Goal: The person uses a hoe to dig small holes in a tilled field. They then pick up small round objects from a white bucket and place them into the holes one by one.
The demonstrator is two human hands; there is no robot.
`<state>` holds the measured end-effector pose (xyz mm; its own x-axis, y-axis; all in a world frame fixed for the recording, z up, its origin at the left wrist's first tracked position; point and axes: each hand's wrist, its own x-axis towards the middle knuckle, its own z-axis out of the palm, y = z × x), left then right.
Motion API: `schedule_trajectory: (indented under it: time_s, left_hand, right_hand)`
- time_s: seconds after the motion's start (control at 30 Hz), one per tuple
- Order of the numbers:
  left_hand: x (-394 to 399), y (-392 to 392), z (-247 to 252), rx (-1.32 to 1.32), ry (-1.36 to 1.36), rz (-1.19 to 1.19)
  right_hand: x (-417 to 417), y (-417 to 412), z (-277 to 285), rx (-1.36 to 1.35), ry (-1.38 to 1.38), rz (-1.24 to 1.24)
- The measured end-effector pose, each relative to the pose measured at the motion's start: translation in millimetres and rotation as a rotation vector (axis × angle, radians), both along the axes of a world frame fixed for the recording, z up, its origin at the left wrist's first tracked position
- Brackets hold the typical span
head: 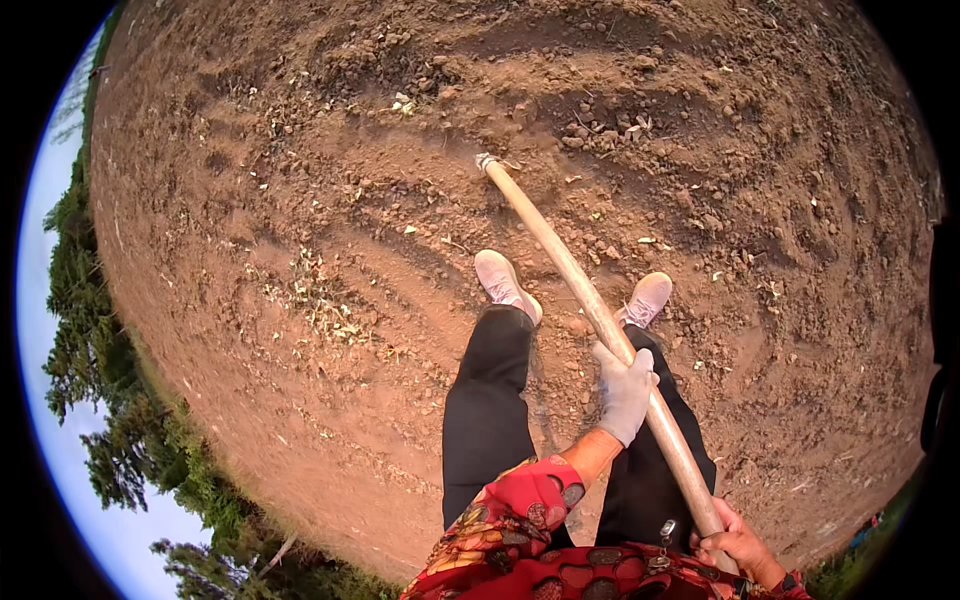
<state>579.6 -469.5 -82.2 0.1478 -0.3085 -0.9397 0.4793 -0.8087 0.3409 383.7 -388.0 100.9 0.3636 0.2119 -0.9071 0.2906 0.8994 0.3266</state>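
A long wooden tool handle (574, 277) runs slantwise from my waist to the soil ahead of my feet. My left hand (626, 390), in a pale glove, is closed around the middle of the handle. Near its lower-right end, my bare right hand (731, 538) grips the wood. Something greyish is wrapped around or fixed to the far tip (486, 161); the working head cannot be made out and seems hidden in or behind the soil. Loose brown soil (525, 142) with clods lies about the tip.
My feet in pale pink shoes (499, 277) stand apart on either side of the handle. Dry leaf scraps (322, 300) lie on the uneven soil at the left. Green trees (90, 337) edge the field at the far left.
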Motion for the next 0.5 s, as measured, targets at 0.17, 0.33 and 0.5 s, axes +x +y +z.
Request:
schedule_trajectory:
  time_s: [0.17,0.33,0.5]
  left_hand:
    - [-47.9,15.5,-22.0,0.108,0.185,-0.095]
    - [-24.4,-1.5,-58.2,0.273,0.308,0.085]
    - [78.7,-64.0,-35.5,0.060,0.366,0.286]
  right_hand:
    - [-62.6,68.8,35.6,-0.011,0.159,0.429]
    - [-121.8,151.6,72.9,-0.209,0.235,1.098]
    - [-69.1,85.9,4.3,-0.327,0.380,1.234]
